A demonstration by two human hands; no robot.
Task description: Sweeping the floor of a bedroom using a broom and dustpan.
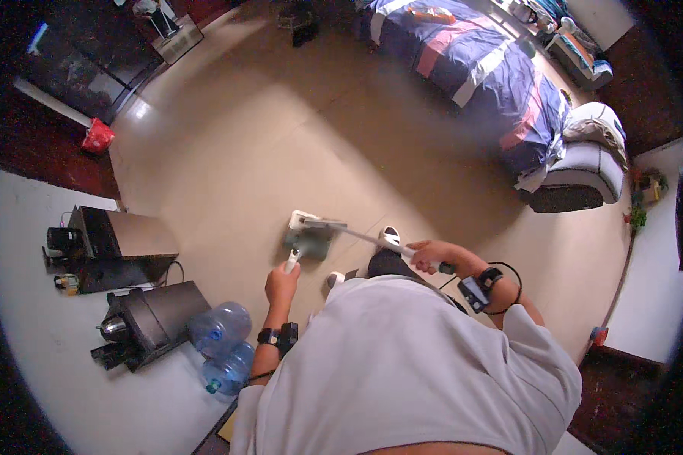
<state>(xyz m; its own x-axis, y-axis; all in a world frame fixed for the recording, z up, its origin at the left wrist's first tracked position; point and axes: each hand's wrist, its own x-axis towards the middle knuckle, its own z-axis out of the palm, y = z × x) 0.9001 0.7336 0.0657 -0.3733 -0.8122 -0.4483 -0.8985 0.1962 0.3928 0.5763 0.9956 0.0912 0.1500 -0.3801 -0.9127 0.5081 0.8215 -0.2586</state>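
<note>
And here the person stands over the pale tiled floor (228,129), both hands busy. The left hand (282,284) is wrapped around the white handle of the dustpan (313,246), fingers curled firmly round it. Over to the right hand (431,256), and that one is clenched on a long pale rod (364,237), gripping it near its dark end, while the rod slants across to the left, its far end over the dustpan; whether the 2 touch there, one cannot tell. The dustpan itself, greenish-grey with a pale edge, sits low in front of the person, just ahead of the 2 shoes (389,235). On the left flank, 2 clear blue water jugs (221,327) lie beside a dark cabinet (173,307) with a shiny kettle (114,328) near it. Farther off, a red bag (97,136) rests near the wall, and across on the right comes the bed (497,80), draped in purple, pink and white, with a pale rounded seat (583,171) close to its near end.
</note>
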